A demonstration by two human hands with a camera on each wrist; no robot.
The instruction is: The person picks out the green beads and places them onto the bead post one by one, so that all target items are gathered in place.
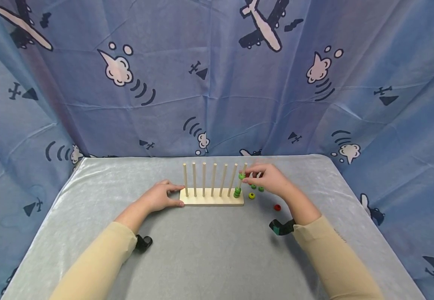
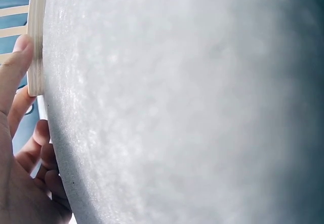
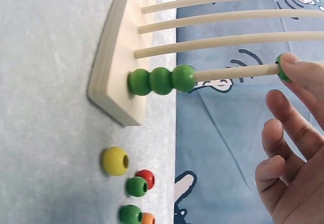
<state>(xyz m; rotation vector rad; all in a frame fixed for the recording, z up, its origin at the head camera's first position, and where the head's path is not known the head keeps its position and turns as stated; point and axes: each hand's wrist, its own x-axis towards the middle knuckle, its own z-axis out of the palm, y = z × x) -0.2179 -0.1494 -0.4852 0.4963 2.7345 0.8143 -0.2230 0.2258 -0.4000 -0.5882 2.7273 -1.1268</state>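
Note:
A wooden peg stand [image 1: 211, 201] with a row of several upright pegs sits on the table. My left hand [image 1: 158, 196] holds its left end, thumb at the front corner and a finger farther back. On the rightmost peg, near its top, my right hand [image 1: 268, 179] pinches a green bead [image 3: 283, 69] between thumb and forefinger, the peg running through it. The other fingers of that hand are spread loosely below in the right wrist view. Three green beads [image 3: 161, 81] are stacked at the foot of the same peg; the other pegs carry no beads.
Loose beads lie right of the stand: a yellow bead [image 1: 252, 196], a red bead [image 1: 277, 207], green ones [image 3: 136, 186] and an orange bead [image 3: 148, 219]. A grey cloth covers the table [image 1: 209, 250]. Behind it hangs a blue curtain [image 1: 172, 83] printed with airplanes.

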